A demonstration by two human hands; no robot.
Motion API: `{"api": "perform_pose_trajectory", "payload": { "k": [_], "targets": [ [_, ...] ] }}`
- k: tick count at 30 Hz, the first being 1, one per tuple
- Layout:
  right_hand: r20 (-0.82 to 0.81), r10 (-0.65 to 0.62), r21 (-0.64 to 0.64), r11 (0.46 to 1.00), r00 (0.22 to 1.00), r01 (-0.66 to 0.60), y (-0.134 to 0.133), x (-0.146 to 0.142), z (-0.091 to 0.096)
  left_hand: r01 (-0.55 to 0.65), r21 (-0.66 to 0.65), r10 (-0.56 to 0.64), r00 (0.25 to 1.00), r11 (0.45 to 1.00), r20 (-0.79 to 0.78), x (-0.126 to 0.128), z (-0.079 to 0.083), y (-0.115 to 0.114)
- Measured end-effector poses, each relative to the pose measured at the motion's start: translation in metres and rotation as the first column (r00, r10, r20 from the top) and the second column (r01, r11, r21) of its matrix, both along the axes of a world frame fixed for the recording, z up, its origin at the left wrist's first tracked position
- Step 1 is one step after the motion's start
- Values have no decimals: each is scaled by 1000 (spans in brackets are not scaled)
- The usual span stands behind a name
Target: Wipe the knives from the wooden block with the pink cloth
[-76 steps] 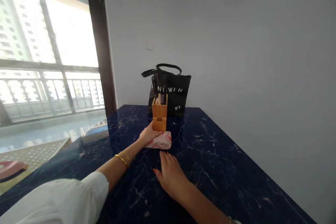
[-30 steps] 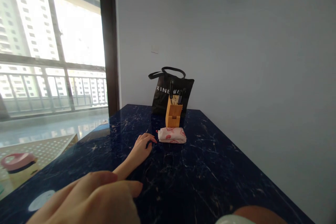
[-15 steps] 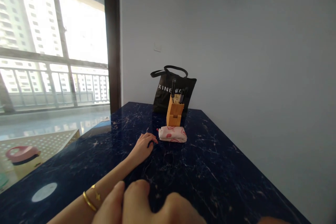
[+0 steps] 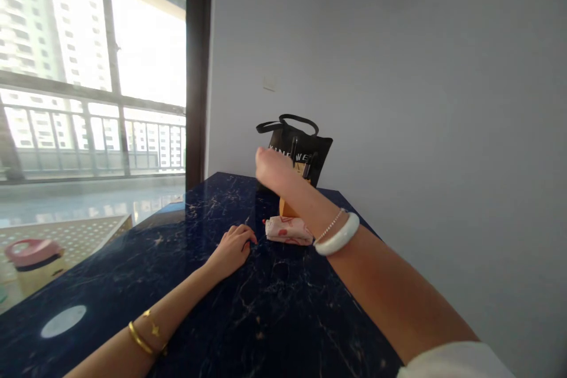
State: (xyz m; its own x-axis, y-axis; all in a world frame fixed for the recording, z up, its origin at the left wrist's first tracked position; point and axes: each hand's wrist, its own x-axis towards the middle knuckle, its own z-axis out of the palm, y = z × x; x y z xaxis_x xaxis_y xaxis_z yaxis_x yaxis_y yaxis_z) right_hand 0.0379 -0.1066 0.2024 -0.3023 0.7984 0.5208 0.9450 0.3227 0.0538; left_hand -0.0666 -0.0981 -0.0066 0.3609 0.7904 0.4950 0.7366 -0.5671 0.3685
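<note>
Rising at the back and on the right is a smooth, pale grey wall (image 4: 420, 100). Below it is a big, shiny, dark blue table (image 4: 283, 319) with thin white lines. At its far end stands a black cloth bag (image 4: 318, 147) with loop straps and white letters. In front of the bag is a light brown wooden block (image 4: 287, 208), partly hidden by my right arm (image 4: 385, 286). My right hand (image 4: 274, 170) is up in the air before the bag, fingers curled in; it is too blurry to tell if it has hold of anything. My left hand (image 4: 233, 248) lies palm down on the table, fingers loosely bent, holding nothing that I can see. Just to its right, in front of the block, is a folded pink and white cloth (image 4: 287, 231). Black handles (image 4: 295, 146) poke up from the block's top. I wear a thick, round white bangle (image 4: 342, 240) on my right arm.
</note>
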Motion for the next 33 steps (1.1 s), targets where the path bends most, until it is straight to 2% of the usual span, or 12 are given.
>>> {"api": "perform_pose_trajectory", "payload": {
  "k": [2,5,6,9,10,12,19,22,25,27,29,33],
  "targets": [
    [-117,-74,170,981,990,94,27,27,16,10,-14,-10,1000,1000,-13,0,0,-2],
    [-312,-109,160,973,944,165,62,54,27,24,-22,-24,1000,999,8,2,1,-6],
    [-406,-109,99,982,907,162,71,59,28,26,-22,-26,1000,999,18,3,2,-7],
    [-683,-205,-197,976,701,93,92,65,23,23,-30,-22,999,999,36,4,3,-9],
    [-725,-242,-269,961,645,59,98,65,20,20,-35,-18,999,999,38,4,3,-10],
    [-751,-279,-330,944,598,27,106,64,13,22,-43,-20,999,999,39,5,3,-11],
    [-743,-250,-242,965,621,99,120,63,-8,32,-43,-31,999,999,27,8,3,-15],
    [-723,-221,-199,974,654,109,125,63,-9,33,-45,-32,999,998,28,9,3,-15],
    [-704,-183,-151,983,686,108,130,63,-1,36,-31,-36,999,999,28,9,4,-15],
    [-693,-150,-110,989,706,102,132,63,12,40,-24,-39,999,999,22,9,5,-15],
    [-680,-110,-58,994,725,97,130,63,34,39,-24,-39,999,999,20,8,6,-15],
    [-637,21,153,983,771,99,112,66,95,44,-29,-44,999,999,25,6,5,-14]
  ]
}}
